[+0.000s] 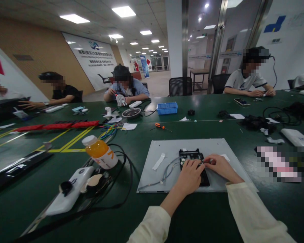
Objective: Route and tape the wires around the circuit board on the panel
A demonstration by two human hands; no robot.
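A black plastic housing (205, 179) with an open framework at its far end lies on a light grey panel (152, 179) in front of me. My left hand (190, 175) is closed over the middle of the housing, fingers curled across it and hiding much of it. At the housing's right edge, my right hand (215, 163) pinches something too small to make out, close to the left fingertips. A thin grey cable (168, 168) with small white connectors runs from the housing's left side across the panel. Beside it lies a white strip (158, 161).
Beyond the panel are an orange screwdriver (160, 126) and a blue basket (167, 108). An orange drink bottle (101, 153), a white device (69, 192) and black cables stand or lie to the left. A pink pixelated item (278, 163) is at right. Several people sit around the table.
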